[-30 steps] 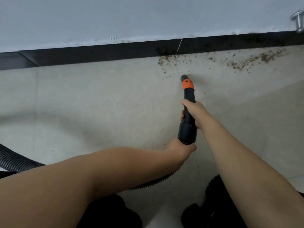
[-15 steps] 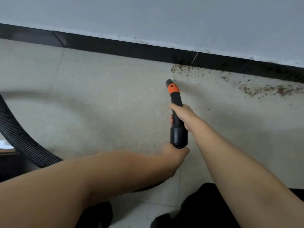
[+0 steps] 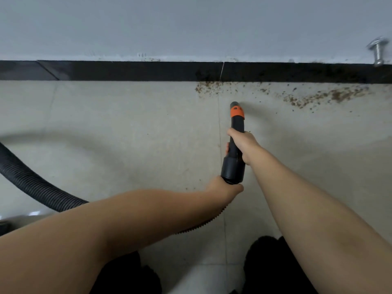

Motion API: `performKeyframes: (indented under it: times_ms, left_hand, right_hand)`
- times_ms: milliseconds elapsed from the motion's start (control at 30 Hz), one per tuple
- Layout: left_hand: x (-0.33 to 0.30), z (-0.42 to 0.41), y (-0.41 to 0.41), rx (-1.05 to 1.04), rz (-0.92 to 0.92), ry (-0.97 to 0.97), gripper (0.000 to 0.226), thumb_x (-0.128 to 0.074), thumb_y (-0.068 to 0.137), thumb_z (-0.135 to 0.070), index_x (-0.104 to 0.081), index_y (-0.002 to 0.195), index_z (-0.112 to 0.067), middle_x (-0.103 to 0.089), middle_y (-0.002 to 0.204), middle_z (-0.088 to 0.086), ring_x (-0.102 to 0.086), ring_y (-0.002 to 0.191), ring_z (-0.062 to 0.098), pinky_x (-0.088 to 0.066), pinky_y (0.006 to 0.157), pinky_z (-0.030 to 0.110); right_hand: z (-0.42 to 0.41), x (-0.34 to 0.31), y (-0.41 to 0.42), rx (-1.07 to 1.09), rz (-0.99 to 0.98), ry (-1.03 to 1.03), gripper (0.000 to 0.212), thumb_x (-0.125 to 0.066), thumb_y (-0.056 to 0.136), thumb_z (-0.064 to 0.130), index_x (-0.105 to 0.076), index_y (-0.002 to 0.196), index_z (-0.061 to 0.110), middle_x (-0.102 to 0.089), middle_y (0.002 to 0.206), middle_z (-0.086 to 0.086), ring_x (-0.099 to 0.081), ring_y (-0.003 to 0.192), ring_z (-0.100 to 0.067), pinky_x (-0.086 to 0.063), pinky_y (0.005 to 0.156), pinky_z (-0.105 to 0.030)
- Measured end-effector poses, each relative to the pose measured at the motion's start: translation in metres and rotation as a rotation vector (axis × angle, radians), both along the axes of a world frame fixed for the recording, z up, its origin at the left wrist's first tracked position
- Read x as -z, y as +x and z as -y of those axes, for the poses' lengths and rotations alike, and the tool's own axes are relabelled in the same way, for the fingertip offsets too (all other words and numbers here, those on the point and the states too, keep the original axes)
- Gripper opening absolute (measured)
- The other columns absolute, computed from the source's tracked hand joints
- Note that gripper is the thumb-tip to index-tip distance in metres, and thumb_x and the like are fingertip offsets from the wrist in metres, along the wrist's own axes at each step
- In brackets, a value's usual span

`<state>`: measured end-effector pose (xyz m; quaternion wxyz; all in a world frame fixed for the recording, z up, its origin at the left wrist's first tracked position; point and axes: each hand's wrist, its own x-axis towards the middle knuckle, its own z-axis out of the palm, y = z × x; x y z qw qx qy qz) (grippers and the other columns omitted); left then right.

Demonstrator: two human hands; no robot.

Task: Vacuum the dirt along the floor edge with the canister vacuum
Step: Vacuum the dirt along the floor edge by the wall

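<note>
Both hands (image 3: 241,145) grip nozzle (image 3: 235,143); hose (image 3: 31,183) cut off.

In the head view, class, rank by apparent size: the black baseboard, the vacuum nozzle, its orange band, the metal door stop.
1. black baseboard, spanning the whole frame
2. vacuum nozzle
3. metal door stop and orange band: alike, and the stop is blurred, so unranked.
</note>
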<state>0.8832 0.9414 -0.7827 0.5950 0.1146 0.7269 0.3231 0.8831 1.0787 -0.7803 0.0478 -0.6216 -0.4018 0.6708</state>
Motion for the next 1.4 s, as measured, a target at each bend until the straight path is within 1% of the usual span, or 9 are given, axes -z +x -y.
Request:
performKeyframes:
  times_ms: [100, 200, 400, 667, 900, 1000, 1200, 1300, 1400]
  left_hand:
    - [0.000, 0.000, 0.002, 0.024, 0.008, 0.001, 0.027, -0.065, 0.079, -0.019, -0.056, 0.104, -0.013, -0.059, 0.082, 0.007, -0.055, 0.071, 0.022, -0.048, 0.066, 0.030]
    - [0.000, -0.004, 0.004, 0.022, 0.000, 0.018, 0.020, -0.065, 0.075, -0.022, -0.056, 0.092, -0.019, -0.059, 0.078, 0.006, -0.056, 0.071, 0.022, -0.049, 0.067, 0.032]
    - [0.001, -0.007, 0.007, -0.077, 0.037, 0.020, 0.013, -0.063, 0.077, -0.018, -0.053, 0.084, -0.019, -0.054, 0.075, 0.007, -0.052, 0.068, 0.021, -0.045, 0.064, 0.030]
    - [0.002, 0.003, 0.002, -0.241, 0.035, -0.002, 0.013, -0.059, 0.081, -0.013, -0.052, 0.091, -0.013, -0.051, 0.077, 0.008, -0.047, 0.063, 0.019, -0.039, 0.057, 0.024]
    - [0.002, -0.004, -0.018, -0.194, -0.025, -0.014, 0.011, -0.061, 0.081, -0.017, -0.051, 0.085, -0.020, -0.053, 0.075, 0.006, -0.049, 0.064, 0.020, -0.042, 0.059, 0.026]
    - [0.005, -0.011, -0.012, -0.154, -0.007, -0.009, 0.014, -0.062, 0.078, -0.019, -0.053, 0.088, -0.019, -0.054, 0.078, 0.007, -0.052, 0.068, 0.021, -0.045, 0.062, 0.028]
    - [0.003, -0.030, 0.009, -0.102, 0.069, 0.019, 0.017, -0.062, 0.080, -0.019, -0.054, 0.095, -0.018, -0.055, 0.081, 0.006, -0.051, 0.065, 0.018, -0.043, 0.058, 0.023]
    - [0.000, -0.040, 0.011, -0.120, 0.092, 0.033, 0.014, -0.061, 0.081, -0.017, -0.053, 0.092, -0.020, -0.054, 0.081, 0.007, -0.050, 0.067, 0.019, -0.043, 0.061, 0.024]
    - [0.000, -0.041, 0.005, -0.173, 0.073, 0.024, 0.012, -0.061, 0.082, -0.016, -0.052, 0.090, -0.019, -0.054, 0.079, 0.006, -0.048, 0.061, 0.016, -0.041, 0.056, 0.021]
  right_hand:
    - [-0.002, 0.000, 0.006, 0.035, -0.003, 0.003, 0.015, -0.059, 0.086, 0.015, -0.046, 0.089, 0.008, -0.052, 0.055, -0.010, -0.048, 0.040, -0.022, -0.048, 0.048, -0.028]
    - [-0.007, 0.001, 0.004, 0.041, 0.022, 0.026, 0.018, -0.059, 0.085, 0.016, -0.046, 0.095, 0.008, -0.052, 0.056, -0.010, -0.048, 0.037, -0.022, -0.048, 0.046, -0.028]
    - [-0.008, -0.004, -0.008, -0.053, 0.026, 0.017, 0.012, -0.058, 0.086, 0.014, -0.047, 0.088, 0.010, -0.052, 0.055, -0.009, -0.049, 0.043, -0.022, -0.048, 0.050, -0.030]
    - [0.008, -0.004, -0.034, -0.251, 0.003, -0.016, 0.013, -0.056, 0.086, 0.014, -0.047, 0.093, 0.010, -0.053, 0.054, -0.009, -0.048, 0.042, -0.020, -0.049, 0.049, -0.029]
    - [-0.001, -0.003, -0.048, -0.182, -0.036, 0.000, 0.012, -0.056, 0.086, 0.013, -0.046, 0.092, 0.009, -0.053, 0.054, -0.010, -0.048, 0.043, -0.022, -0.049, 0.050, -0.031]
    - [-0.008, -0.001, -0.036, -0.125, -0.020, 0.008, 0.011, -0.055, 0.086, 0.013, -0.046, 0.090, 0.010, -0.052, 0.056, -0.010, -0.048, 0.042, -0.022, -0.048, 0.050, -0.030]
    - [-0.031, 0.000, -0.006, -0.048, 0.041, 0.049, 0.011, -0.056, 0.086, 0.013, -0.045, 0.087, 0.010, -0.052, 0.055, -0.009, -0.047, 0.043, -0.022, -0.046, 0.048, -0.029]
    - [-0.042, -0.002, -0.004, -0.048, 0.050, 0.063, 0.011, -0.056, 0.087, 0.013, -0.046, 0.086, 0.011, -0.051, 0.057, -0.009, -0.047, 0.042, -0.021, -0.046, 0.047, -0.027]
    - [-0.041, -0.002, -0.016, -0.078, 0.029, 0.052, 0.011, -0.056, 0.088, 0.013, -0.046, 0.087, 0.011, -0.051, 0.058, -0.010, -0.047, 0.042, -0.021, -0.046, 0.046, -0.027]
